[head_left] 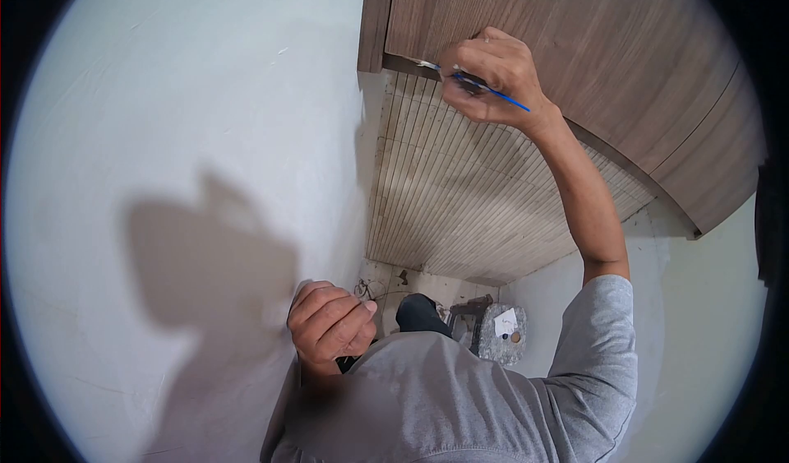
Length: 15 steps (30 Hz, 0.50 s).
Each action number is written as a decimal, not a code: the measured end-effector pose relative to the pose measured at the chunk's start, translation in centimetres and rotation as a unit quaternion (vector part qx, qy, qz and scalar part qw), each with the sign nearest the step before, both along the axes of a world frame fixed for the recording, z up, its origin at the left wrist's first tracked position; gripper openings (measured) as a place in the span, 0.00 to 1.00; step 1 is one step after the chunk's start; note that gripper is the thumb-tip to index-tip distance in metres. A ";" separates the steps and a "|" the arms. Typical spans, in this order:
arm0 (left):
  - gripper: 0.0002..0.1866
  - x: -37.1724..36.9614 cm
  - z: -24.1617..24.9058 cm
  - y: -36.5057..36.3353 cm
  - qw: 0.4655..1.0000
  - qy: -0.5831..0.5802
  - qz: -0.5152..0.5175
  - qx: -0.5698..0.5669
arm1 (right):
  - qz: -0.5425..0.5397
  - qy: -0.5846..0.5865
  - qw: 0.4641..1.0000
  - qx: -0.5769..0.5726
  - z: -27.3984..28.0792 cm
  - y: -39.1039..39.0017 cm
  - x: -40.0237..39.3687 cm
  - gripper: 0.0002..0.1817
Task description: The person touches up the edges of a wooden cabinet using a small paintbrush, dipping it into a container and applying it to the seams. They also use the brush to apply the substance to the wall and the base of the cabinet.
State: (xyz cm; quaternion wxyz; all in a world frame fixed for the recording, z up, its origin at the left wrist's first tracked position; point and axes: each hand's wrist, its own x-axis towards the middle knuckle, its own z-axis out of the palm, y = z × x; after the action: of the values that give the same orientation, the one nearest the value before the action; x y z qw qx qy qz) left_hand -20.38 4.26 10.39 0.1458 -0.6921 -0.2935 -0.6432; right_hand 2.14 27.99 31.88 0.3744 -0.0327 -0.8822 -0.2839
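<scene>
My right hand is raised at the top centre, its fingers closed round a thin blue-handled brush. The brush's pale tip lies by the lower left edge of a brown wood-grain cabinet panel. Lower down, my left hand is held near the white wall with its fingers curled in. Whatever those fingers hold, if anything, is hidden.
Ribbed beige tiles cover the wall below the cabinet. Near the floor at the lower centre are a speckled grey surface bearing a white paper and small round items, a dark frame, and loose cables.
</scene>
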 end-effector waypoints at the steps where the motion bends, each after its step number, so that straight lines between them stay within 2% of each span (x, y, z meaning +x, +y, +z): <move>1: 0.14 0.0 0.0 0.0 1.000 0.000 -0.001 0.002 | -0.001 -0.002 1.000 -0.001 0.0 0.0 0.1 0.08; 5: 0.08 -0.2 0.1 0.3 1.000 0.013 -0.013 0.021 | 0.001 -0.005 1.000 -0.016 0.0 -0.1 0.6 0.07; 15: 0.09 -0.1 0.2 0.2 1.000 0.009 -0.006 0.005 | 0.038 0.010 0.997 -0.063 -0.3 -0.1 1.1 0.06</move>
State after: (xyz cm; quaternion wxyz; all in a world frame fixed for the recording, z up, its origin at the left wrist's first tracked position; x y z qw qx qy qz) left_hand -20.49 4.46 10.58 0.1481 -0.6987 -0.2845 -0.6395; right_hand 3.27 27.92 31.63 0.3907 -0.0255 -0.8952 -0.2127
